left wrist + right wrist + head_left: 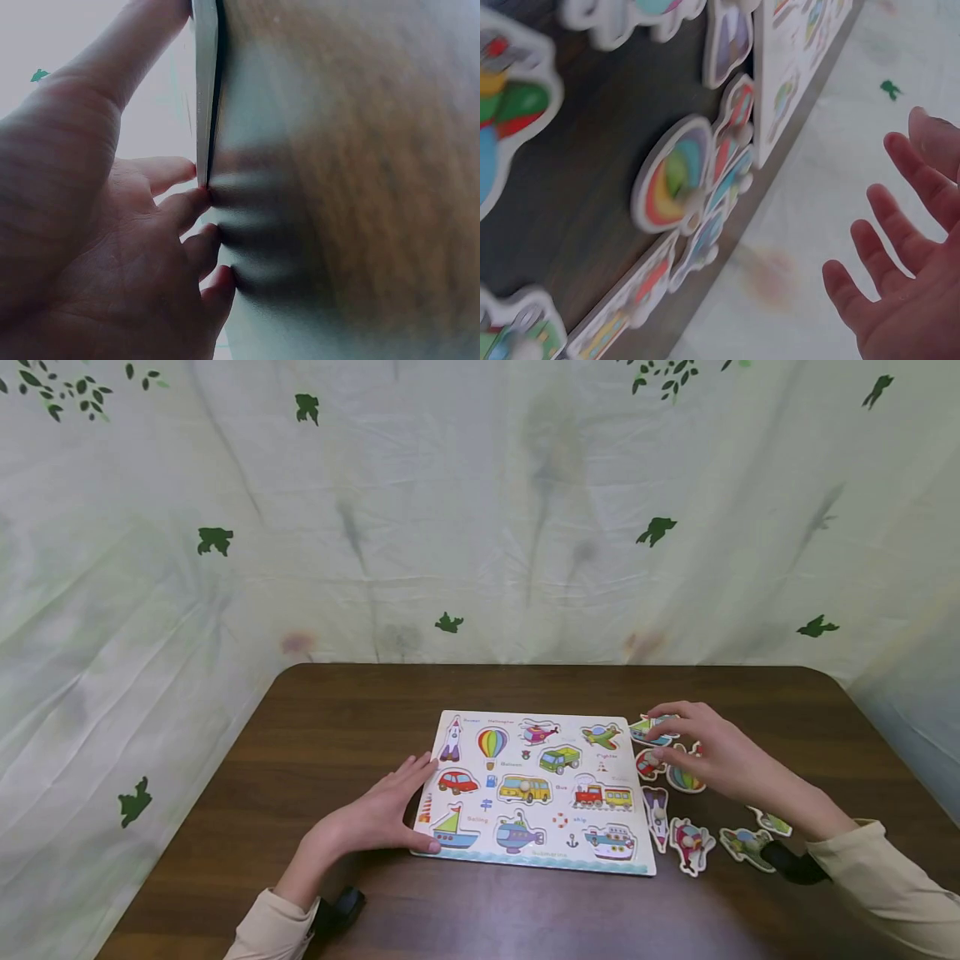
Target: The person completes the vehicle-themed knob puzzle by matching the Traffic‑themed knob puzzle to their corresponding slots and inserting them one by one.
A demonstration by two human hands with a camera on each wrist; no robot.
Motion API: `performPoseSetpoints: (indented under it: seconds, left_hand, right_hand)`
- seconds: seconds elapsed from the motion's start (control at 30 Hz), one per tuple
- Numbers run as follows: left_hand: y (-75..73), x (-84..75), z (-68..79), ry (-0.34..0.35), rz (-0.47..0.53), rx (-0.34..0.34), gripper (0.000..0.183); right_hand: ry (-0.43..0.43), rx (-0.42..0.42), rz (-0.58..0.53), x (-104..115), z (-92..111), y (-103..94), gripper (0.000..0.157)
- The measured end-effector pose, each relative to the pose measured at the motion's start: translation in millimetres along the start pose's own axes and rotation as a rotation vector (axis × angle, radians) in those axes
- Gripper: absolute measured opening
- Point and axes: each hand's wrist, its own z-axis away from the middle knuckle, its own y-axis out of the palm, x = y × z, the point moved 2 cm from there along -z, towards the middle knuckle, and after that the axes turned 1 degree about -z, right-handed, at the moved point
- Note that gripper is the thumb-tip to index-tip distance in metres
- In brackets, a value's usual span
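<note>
A white puzzle board (626, 768) printed with vehicles lies flat on the table. My left hand (382, 810) rests at its left side, the thumb on the front-left corner and the fingers extended along the edge; the left wrist view shows fingertips touching that edge. Over the loose pieces beyond the board's right side hovers my right hand (708, 747), fingers apart and loosely bent, holding nothing. Beneath and beside it lie a sailboat piece (643, 732), a red car piece (649, 765) and a striped balloon piece (676, 176), partly hidden by the hand in the head view.
Nearer the front lie a rocket piece (656, 818), a red and purple piece (691, 845), a greenish piece (746, 846) and a green piece (772, 822) partly behind the right forearm. Behind the brown table (360, 702) hangs a pale curtain (480, 527) with leaf and bird prints.
</note>
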Motion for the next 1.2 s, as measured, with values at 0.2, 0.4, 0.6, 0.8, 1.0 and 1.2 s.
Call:
performPoseSetpoints:
  seconds: [0.2,0.4,0.6,0.8,1.0,1.2]
  left_hand:
    - [-0.1,-0.1,-0.3,0.004,0.000,-0.003,0.113]
    - [-0.4,-1.1,-0.2,0.003,-0.002,-0.002,0.113]
    - [-0.1,-0.7,-0.4,0.007,-0.002,-0.002,0.113]
    - [0.2,-0.4,-0.2,0.000,0.000,0.001,0.113]
    - [-0.1,-0.9,0.7,-0.019,0.002,0.006,0.113]
    - [0.0,-0.8,0.3,-0.014,0.000,0.009,0.113]
  right_hand:
    - [0.082,0.037,0.029,-12.7,12.8,-9.4,0.014]
    - [0.067,0.033,0.062,-24.2,23.5,-17.8,0.017]
    - [0.053,-0.017,0.107,-37.5,32.3,-22.2,0.016]
    - [0.102,-0.029,0.114,-50.8,38.7,-24.8,0.020]
    - [0.189,0.010,0.065,-65.3,41.2,-24.8,0.021]
    - [0.229,0.041,0.021,-78.9,41.2,-21.8,0.020]
